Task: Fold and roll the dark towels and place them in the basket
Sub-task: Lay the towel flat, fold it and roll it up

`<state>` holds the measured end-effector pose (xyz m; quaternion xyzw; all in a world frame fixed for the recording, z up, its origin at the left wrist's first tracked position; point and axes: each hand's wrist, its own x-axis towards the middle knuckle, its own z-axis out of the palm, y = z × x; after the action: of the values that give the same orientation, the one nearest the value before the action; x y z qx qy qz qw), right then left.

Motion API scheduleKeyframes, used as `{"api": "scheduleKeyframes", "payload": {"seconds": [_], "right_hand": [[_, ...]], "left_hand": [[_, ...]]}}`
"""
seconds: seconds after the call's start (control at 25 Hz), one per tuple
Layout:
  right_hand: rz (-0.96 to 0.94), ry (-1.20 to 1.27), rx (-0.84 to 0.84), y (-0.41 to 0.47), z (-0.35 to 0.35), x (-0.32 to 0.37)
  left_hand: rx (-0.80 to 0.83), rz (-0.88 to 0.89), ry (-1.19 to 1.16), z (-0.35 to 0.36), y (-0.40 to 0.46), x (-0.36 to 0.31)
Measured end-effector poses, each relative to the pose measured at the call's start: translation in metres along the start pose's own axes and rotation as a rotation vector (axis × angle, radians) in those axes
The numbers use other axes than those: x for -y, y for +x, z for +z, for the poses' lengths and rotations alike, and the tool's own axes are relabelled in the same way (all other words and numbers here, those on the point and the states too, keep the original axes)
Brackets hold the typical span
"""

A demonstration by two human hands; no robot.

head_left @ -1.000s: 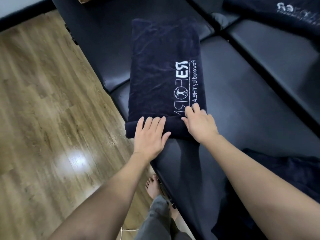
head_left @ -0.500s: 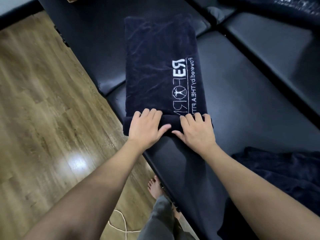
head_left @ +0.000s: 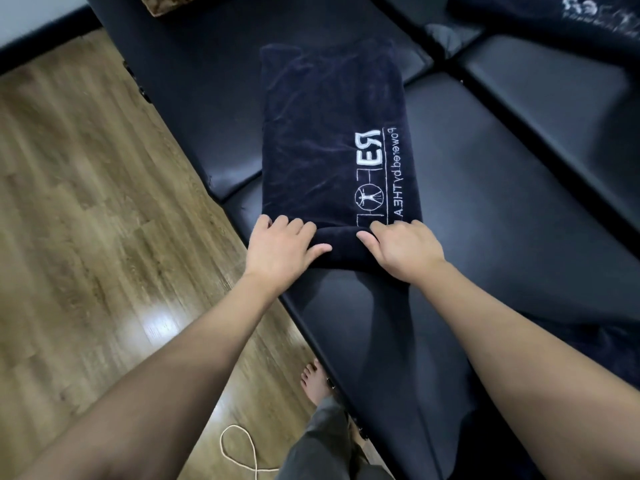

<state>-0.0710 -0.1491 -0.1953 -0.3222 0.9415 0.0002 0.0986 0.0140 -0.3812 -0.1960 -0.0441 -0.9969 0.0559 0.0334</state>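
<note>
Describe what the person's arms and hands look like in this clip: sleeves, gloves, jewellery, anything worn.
Both forearms are bare as far as the frame shows, with no sleeve in view. The left hand and right hand wear no gloves, and no rings, watch or bracelets show on the visible sides. Lower down, a grey trouser leg and a bare foot are visible.

Glossy wood floor (head_left: pixel 86 220), seemingly padded black benches (head_left: pixel 519 220).

- towel (head_left: pixel 322 133): dark navy terry cloth, matt, soft nap, white stitched lettering
- bench cushions (head_left: pixel 502 209): black leather-like cover, smooth, low sheen
- floor (head_left: pixel 86 220): wood-look planks, glossy, light glare
- cord (head_left: pixel 242 445) on floor: white, matt
</note>
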Motion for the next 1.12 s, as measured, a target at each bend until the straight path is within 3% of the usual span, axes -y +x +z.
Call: {"api": "scheduleKeyframes", "payload": {"seconds": [0.2, 0.44, 0.6, 0.76, 0.92, 1.12], "right_hand": [[0.074, 0.026, 0.053, -0.004, -0.004, 0.003], [0.167, -0.141, -0.330, -0.029, 0.016, 0.023], [0.078, -0.181, -0.292, -0.032, 0.025, 0.009], [-0.032, -0.180, -0.269, -0.008, 0.014, -0.006], [-0.060, -0.080, -0.076, 0.014, -0.007, -0.013], [0.015, 0.013, 0.018, 0.033, -0.022, -0.009]], "left_hand": [[-0.054, -0.119, -0.059, 0.006, -0.011, -0.034], [0.041, -0.150, -0.103, -0.002, 0.030, -0.021], [0.180, -0.167, -0.121, -0.007, 0.034, -0.022], [0.093, -0.176, -0.148, -0.008, 0.025, -0.020], [-0.017, 0.011, -0.056, 0.012, -0.013, -0.029], [-0.013, -0.114, -0.046, 0.015, -0.002, -0.030]]}}
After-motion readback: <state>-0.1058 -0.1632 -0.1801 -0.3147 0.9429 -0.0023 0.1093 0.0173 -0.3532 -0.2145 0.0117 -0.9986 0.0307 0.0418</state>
